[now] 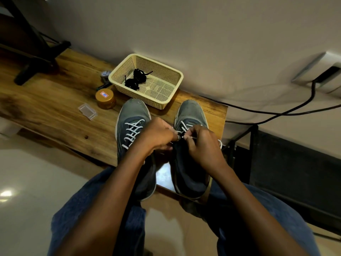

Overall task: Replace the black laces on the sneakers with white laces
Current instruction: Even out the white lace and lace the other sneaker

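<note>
Two grey sneakers on the wooden worktop (55, 108), left sneaker (129, 115) white-laced, left hand (156, 135) and right hand (203, 143) pinching white lace (184, 125) over right sneaker (191, 111), black laces (137, 78) in cream basket (171, 97) just behind sneakers

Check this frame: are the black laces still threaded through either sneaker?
No, the black laces lie bundled in the basket, and both sneakers show white lacing.
</note>
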{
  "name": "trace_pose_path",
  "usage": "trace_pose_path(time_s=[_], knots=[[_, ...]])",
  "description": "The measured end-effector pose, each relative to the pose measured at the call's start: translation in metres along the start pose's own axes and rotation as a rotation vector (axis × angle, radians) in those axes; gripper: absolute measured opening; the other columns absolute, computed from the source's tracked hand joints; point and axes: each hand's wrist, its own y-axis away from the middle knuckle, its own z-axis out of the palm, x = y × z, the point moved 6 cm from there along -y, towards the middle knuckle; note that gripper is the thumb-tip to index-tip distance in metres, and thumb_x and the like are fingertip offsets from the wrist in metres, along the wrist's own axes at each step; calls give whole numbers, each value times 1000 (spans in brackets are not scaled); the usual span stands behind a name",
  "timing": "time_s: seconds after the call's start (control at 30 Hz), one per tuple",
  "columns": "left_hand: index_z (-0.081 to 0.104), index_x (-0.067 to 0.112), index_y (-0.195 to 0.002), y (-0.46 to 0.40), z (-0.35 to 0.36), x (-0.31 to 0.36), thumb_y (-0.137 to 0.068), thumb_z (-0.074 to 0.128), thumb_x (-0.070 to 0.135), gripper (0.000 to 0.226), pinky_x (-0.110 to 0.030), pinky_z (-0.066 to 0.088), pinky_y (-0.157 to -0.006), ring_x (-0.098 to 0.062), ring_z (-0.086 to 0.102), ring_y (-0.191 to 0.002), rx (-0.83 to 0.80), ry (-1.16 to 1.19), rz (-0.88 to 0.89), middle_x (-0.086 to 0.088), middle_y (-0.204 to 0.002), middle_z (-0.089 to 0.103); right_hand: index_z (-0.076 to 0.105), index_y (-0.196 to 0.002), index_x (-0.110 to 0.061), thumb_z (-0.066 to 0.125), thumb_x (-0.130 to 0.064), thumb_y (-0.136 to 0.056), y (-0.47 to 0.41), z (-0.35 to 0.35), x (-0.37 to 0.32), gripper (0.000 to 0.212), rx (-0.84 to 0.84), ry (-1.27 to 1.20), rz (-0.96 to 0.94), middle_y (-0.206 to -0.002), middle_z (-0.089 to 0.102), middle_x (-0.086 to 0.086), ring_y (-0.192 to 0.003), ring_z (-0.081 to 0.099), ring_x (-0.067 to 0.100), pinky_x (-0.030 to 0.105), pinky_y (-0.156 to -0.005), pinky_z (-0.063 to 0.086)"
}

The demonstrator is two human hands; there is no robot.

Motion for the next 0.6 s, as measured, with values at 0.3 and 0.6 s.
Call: trace_pose_path(time_s=[0.3, 0.6], knots=[[67, 4, -77, 3, -1, 3, -82, 70, 1, 6, -30, 60, -66, -22, 67, -79, 23, 21, 15, -14, -87, 68, 57, -94, -4, 51, -10, -92, 3, 4, -9, 8, 19, 131, -115, -94, 59, 16, -86, 55, 29, 39, -71, 42], [68, -2, -86, 5, 1, 4, -83, 69, -1, 3, -28, 57, -67, -21, 65, -75, 34, 45, 0, -19, -90, 68, 57, -86, -6, 55, -4, -89, 15, 13, -3, 4, 182, 20, -67, -88, 57, 13, -83, 51, 25, 25, -66, 23]])
